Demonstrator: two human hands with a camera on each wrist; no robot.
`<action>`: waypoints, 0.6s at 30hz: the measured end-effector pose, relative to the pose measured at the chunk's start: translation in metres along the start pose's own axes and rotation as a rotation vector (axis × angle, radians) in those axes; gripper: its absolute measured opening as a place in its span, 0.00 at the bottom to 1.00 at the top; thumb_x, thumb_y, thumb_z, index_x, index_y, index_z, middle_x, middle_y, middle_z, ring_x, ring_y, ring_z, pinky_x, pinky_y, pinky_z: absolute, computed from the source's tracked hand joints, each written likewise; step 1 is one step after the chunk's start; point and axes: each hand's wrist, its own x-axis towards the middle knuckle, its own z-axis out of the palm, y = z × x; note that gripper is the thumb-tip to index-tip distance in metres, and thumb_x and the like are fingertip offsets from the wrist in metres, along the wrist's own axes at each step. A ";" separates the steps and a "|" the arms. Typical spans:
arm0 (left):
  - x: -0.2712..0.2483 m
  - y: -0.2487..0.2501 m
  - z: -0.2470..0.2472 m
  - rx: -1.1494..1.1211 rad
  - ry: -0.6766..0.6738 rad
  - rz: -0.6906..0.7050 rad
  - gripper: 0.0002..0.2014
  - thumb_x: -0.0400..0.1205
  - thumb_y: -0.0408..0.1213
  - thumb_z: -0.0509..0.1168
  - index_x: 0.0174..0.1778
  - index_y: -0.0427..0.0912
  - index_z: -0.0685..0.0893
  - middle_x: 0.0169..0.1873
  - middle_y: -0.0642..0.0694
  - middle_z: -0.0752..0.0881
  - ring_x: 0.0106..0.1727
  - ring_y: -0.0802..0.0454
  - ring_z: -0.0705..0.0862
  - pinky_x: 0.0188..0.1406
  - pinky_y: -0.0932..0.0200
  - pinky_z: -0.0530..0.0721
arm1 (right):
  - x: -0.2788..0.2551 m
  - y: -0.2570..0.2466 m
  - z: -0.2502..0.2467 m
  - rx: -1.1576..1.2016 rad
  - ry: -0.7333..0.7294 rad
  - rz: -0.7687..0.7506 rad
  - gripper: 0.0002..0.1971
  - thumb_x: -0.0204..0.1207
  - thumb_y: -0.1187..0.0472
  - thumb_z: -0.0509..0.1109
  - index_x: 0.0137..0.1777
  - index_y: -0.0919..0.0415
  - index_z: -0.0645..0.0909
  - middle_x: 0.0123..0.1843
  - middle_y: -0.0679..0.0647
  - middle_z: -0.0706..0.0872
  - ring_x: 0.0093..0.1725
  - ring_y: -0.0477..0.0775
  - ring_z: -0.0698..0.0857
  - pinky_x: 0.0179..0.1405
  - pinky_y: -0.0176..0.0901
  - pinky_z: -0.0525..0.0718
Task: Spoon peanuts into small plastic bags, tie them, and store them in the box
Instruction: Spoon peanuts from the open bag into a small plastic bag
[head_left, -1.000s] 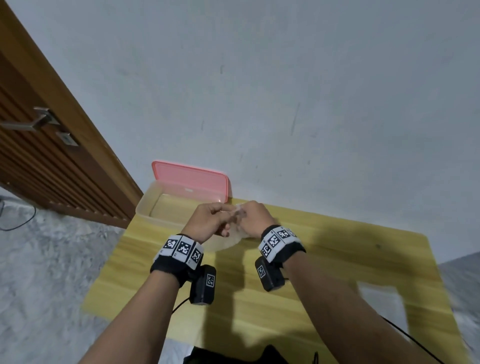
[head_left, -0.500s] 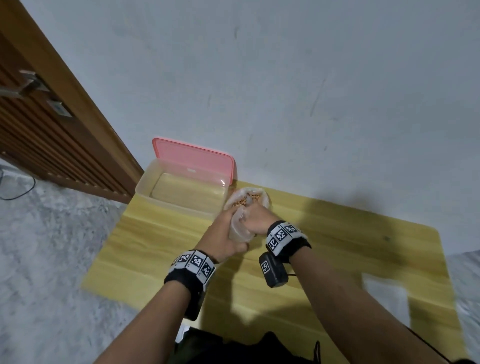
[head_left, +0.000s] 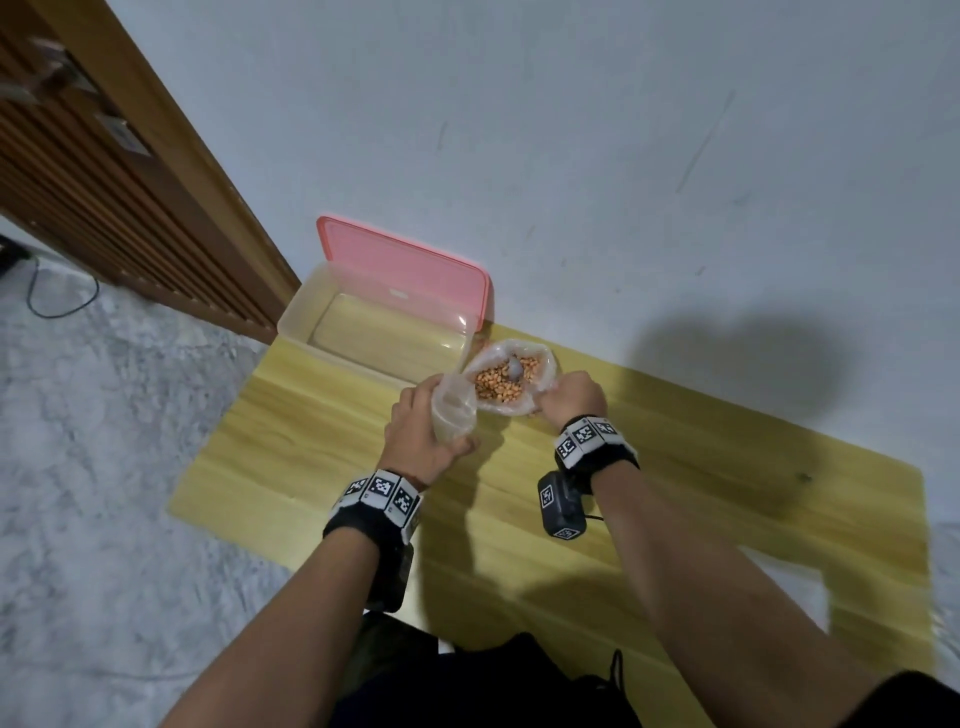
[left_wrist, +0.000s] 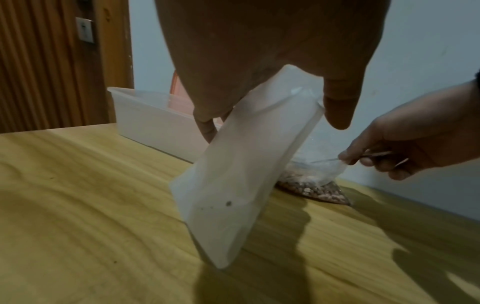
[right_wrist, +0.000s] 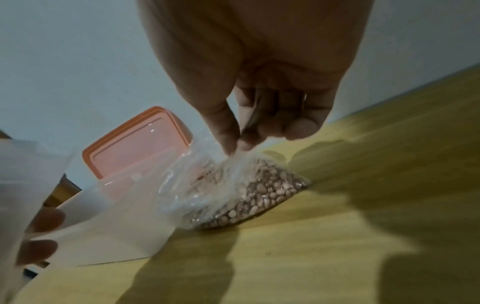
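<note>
The pale yellow wood-grain surface (head_left: 322, 452) shows darker grain streaks. The translucent whitish plastic box (head_left: 374, 338) has a pink lid (head_left: 405, 270). The tan-orange peanuts (head_left: 498, 384) fill a clear plastic bag (right_wrist: 207, 185). The small frosted-white plastic bag (left_wrist: 246, 174) carries a few dark specks. Both black wristbands (head_left: 597, 447) bear black-and-white square marker patterns. The wall (head_left: 571, 130) is pale grey; the floor (head_left: 104, 441) is grey-white marbled; the door (head_left: 104, 182) is brown, ribbed.

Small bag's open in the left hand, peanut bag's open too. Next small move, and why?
Probably the right hand scoops a spoonful and tips it into the small bag. The spoon sits bowl-down in the peanuts, its handle appears to run into that hand, which also pinches the big bag's rim. The left hand holds the small bag beside it, nearly empty. The box looks empty.
</note>
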 end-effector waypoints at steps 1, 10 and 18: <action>0.000 -0.001 -0.001 -0.005 0.014 -0.008 0.47 0.64 0.43 0.84 0.77 0.47 0.67 0.67 0.44 0.73 0.67 0.49 0.70 0.72 0.42 0.73 | 0.000 -0.001 -0.003 0.010 0.052 -0.018 0.09 0.75 0.57 0.74 0.39 0.62 0.86 0.35 0.54 0.86 0.35 0.57 0.83 0.28 0.36 0.75; -0.004 -0.009 -0.005 0.029 0.033 -0.063 0.48 0.64 0.44 0.83 0.79 0.46 0.65 0.68 0.43 0.71 0.68 0.46 0.70 0.70 0.47 0.71 | -0.008 0.004 -0.005 0.100 0.118 -0.237 0.09 0.78 0.68 0.68 0.46 0.61 0.90 0.50 0.55 0.91 0.41 0.51 0.83 0.39 0.34 0.77; -0.009 -0.010 -0.008 0.051 0.032 -0.063 0.48 0.64 0.44 0.83 0.79 0.46 0.66 0.67 0.43 0.71 0.63 0.53 0.66 0.66 0.49 0.71 | -0.003 0.015 -0.009 0.319 0.020 -0.084 0.07 0.79 0.64 0.70 0.48 0.63 0.90 0.48 0.52 0.88 0.42 0.50 0.80 0.40 0.37 0.76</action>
